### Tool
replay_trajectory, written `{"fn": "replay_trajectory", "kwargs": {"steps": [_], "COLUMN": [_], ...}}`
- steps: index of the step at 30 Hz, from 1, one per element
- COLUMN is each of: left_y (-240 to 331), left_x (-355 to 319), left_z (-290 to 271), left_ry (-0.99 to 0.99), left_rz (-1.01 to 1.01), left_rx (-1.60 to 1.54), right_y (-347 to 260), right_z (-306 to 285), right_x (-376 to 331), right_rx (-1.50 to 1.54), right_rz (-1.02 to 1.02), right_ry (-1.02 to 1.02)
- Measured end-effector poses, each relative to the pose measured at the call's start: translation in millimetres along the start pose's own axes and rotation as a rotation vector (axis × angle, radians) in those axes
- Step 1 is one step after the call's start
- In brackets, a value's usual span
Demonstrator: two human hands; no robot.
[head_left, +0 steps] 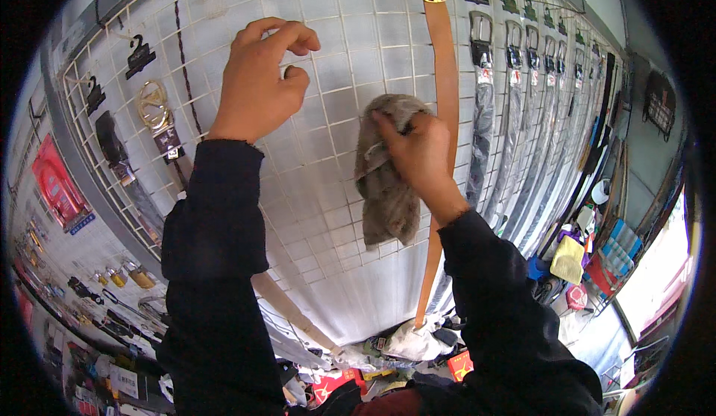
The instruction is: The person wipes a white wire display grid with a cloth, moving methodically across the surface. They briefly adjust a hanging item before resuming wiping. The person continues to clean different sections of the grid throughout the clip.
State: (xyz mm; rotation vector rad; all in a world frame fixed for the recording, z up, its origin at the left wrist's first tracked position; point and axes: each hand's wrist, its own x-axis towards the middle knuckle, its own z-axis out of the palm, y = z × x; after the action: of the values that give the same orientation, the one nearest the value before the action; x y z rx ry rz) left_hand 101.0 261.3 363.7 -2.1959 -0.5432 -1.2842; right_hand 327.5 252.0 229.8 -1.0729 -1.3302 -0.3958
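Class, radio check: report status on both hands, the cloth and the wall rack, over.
Left hand raised, fingers curled on the white wire grid, holding nothing. Right hand gripping grey cloth against the grid. Tan belt hangs just behind the right hand.

A: Where's my one view looking from?

B: Head-worn fisheye, facing a white wire grid wall (335,36) close ahead, forearms entering from the lower edge.

A: I note strong bending at the rim; the hanging belts (522,118) curve away rightward.

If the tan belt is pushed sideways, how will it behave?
The tan belt hangs from the top of the wire grid, so it would probably swing. It looks long and thin, likely floppy. The right hand presses a grey cloth beside it.
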Motion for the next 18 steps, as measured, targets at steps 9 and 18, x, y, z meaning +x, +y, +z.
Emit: {"fn": "replay_trajectory", "kwargs": {"steps": [9, 18], "left_y": [-6, -10], "left_x": [0, -2], "left_z": [5, 7], "left_ry": [0.032, 0.046], "left_rz": [0.048, 0.039], "left_rx": [0.017, 0.001], "right_y": [5, 22], "right_z": [0, -1], "right_x": [41, 9], "right_rx": [0.199, -0.123], "right_rz": [0.044, -0.072], "right_ry": [0.144, 0.025]}}
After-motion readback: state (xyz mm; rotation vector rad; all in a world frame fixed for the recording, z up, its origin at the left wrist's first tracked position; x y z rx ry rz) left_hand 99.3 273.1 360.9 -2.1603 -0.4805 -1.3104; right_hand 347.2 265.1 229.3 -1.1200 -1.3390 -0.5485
